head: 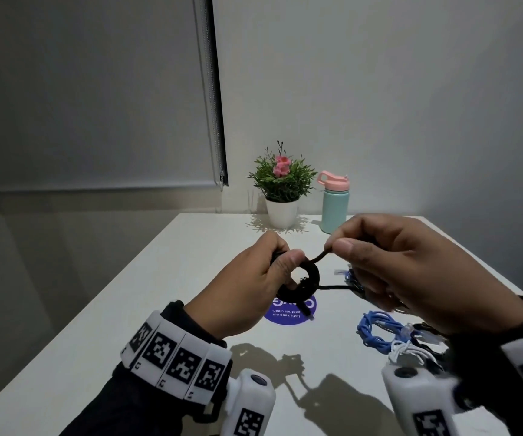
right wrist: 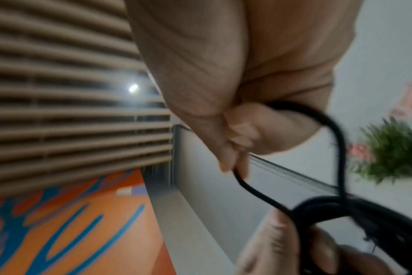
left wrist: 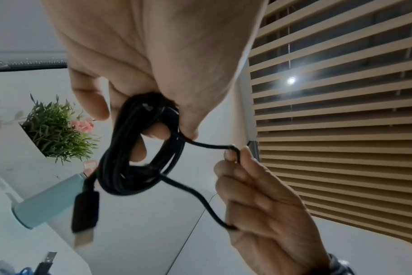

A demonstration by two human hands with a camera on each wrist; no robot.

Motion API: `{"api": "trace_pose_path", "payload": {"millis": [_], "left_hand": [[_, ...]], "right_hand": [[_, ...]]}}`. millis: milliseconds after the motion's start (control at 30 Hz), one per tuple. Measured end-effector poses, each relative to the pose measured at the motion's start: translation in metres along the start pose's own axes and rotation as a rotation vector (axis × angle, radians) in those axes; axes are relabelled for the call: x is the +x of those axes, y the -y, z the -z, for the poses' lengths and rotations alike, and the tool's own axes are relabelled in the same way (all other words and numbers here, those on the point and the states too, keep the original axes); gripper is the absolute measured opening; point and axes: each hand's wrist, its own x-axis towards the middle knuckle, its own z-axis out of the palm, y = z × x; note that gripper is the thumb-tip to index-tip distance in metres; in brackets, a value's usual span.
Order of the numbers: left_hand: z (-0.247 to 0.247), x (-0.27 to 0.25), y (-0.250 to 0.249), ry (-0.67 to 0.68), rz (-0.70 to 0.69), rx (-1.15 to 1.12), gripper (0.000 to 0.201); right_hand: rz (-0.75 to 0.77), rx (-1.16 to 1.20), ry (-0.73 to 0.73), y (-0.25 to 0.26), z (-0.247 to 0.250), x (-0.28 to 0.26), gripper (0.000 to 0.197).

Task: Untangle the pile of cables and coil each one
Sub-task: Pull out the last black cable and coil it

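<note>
My left hand [head: 266, 269] grips a small coil of black cable [head: 309, 278] above the white table [head: 128, 309], thumb on top. The left wrist view shows the black coil [left wrist: 139, 148] wound round my fingers, its USB plug [left wrist: 85, 214] hanging down. My right hand [head: 389, 265] pinches the cable's free strand [head: 320, 255] between thumb and forefinger, just right of the coil. That right hand [right wrist: 233, 148] shows the same pinch in the blurred right wrist view. A blue cable [head: 379, 332], a white cable [head: 408, 349] and more dark cable lie tangled under my right hand.
A potted plant [head: 280, 190] and a mint bottle with a pink lid [head: 334, 202] stand at the table's far edge. A round purple sticker [head: 290, 311] lies on the table below the coil. Wall and blind rise behind.
</note>
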Motion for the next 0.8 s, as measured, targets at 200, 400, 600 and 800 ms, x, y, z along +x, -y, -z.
{"api": "trace_pose_path", "payload": {"millis": [200, 400, 600, 800], "left_hand": [[-0.002, 0.001, 0.004, -0.071, -0.013, 0.162, 0.016], [-0.002, -0.003, 0.005, 0.236, 0.057, -0.093, 0.009], [-0.008, -0.005, -0.008, 0.237, 0.113, -0.296, 0.014], [-0.02, -0.003, -0.007, 0.078, 0.016, -0.35, 0.055]], "right_hand": [[-0.097, -0.383, 0.096, -0.004, 0.016, -0.003, 0.012], [0.151, -0.407, -0.088, -0.006, 0.01, 0.0, 0.007], [0.187, -0.363, -0.322, -0.022, -0.003, 0.01, 0.001], [-0.03, -0.316, -0.178, -0.036, 0.0, 0.014, 0.015]]}}
